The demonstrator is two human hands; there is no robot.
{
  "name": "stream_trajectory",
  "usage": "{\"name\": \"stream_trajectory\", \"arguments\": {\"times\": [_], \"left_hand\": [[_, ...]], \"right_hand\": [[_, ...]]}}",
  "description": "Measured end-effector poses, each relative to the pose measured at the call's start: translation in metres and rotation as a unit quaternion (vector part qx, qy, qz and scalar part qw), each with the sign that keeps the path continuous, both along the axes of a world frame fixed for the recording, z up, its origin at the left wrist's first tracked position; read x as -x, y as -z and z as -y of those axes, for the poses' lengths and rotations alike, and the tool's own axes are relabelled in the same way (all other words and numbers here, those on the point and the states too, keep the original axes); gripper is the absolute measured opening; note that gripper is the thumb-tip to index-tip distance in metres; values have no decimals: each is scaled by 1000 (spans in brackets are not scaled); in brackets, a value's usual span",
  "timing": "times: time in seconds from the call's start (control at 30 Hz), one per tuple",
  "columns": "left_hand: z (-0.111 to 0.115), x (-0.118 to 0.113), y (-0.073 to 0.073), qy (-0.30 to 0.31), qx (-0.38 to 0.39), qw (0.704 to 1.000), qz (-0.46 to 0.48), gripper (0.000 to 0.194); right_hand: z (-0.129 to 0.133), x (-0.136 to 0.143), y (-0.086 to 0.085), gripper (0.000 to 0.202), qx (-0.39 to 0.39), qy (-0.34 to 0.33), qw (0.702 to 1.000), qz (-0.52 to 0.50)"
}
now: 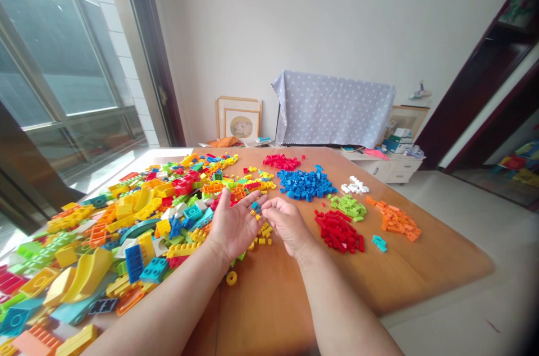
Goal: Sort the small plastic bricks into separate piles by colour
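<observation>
Landmark: blue brick pile (306, 182). Nearer and left of it, left hand (236, 227) palm up, fingers spread, small blue brick (256, 206) at the fingers. Right hand (290, 227) just beside, thumb and fingertips close together; whether pinching that brick, cannot tell. Judgement: level palm, light fingertip grip on the brick's sides should serve best. Hard, glossy studded plastic; well left of the pile, a smooth curved yellow slide (89, 273); wooden table (261, 300) beneath
</observation>
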State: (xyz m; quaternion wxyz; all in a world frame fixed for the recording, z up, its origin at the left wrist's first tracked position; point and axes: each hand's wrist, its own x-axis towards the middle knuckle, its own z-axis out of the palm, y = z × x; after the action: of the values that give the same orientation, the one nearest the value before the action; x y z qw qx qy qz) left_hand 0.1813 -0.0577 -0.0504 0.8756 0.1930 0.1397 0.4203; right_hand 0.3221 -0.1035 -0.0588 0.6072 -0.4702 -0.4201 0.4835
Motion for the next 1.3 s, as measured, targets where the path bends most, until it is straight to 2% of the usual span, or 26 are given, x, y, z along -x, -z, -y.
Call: {"name": "stream_trajectory", "arguments": {"times": [0.17,0.3,0.47,0.57,0.7,0.8,1.0,1.17,1.3], "left_hand": [[0,0,-6,-27,-3,999,-22,73],[-3,7,-23,-84,-5,996,-26,73],[-15,28,-44,-173,-28,984,-35,75],[-25,39,-49,-240,-54,967,-62,74],[-35,44,-49,-329,-74,929,-155,72],[-34,43,-48,-326,-96,918,-204,75],[-29,41,-48,-313,-149,915,-205,84],[-30,45,-45,-295,-188,920,-178,87],[-30,47,-45,-277,-201,926,-157,86]], "right_hand": [[-1,1,3,16,-19,1,998,58],[-4,0,6,19,-15,28,997,67],[-7,-2,10,20,-1,56,996,70],[-7,-3,10,21,2,69,996,62],[-7,-4,8,23,20,76,997,7],[-7,-6,6,24,31,81,996,-33],[-6,-4,1,24,35,86,993,-71],[-5,-5,0,25,47,56,993,-91],[-4,-3,1,26,62,7,993,-97]]}}
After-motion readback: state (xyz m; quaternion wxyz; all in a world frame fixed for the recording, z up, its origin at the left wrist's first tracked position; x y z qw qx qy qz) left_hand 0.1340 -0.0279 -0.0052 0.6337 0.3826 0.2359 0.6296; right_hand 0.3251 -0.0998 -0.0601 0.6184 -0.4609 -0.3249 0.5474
